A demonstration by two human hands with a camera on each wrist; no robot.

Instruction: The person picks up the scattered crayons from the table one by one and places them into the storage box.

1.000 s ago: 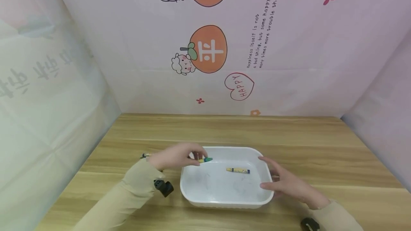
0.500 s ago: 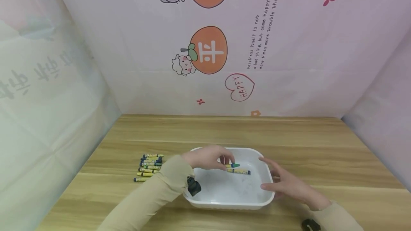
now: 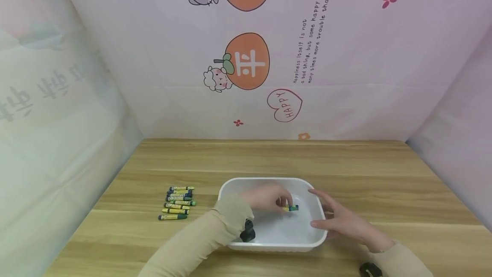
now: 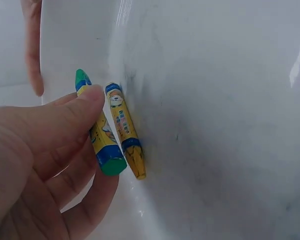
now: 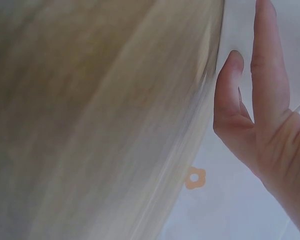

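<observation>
In the left wrist view, the left hand point(image 4: 45, 145) pinches a green wax crayon point(image 4: 108, 159) between thumb and fingers, an ochre wax crayon point(image 4: 124, 129) just beside it. In the head view, that hand is inside a white plastic tub point(image 3: 274, 246), with a row of wax crayons point(image 3: 180, 203) to its left. The right wrist view shows the right hand point(image 5: 275, 125) with digits spread.

Head view: left hand point(image 3: 267, 197) covers part of green crayon point(image 4: 105, 134), centre; crayon row point(image 3: 180, 203) labels, left, unreadably small; some right hand point(image 3: 342, 221) fingers seemingly behind tray point(image 3: 269, 246), lower right. Right wrist: tabletop point(image 5: 90, 125) blurred, left.
</observation>
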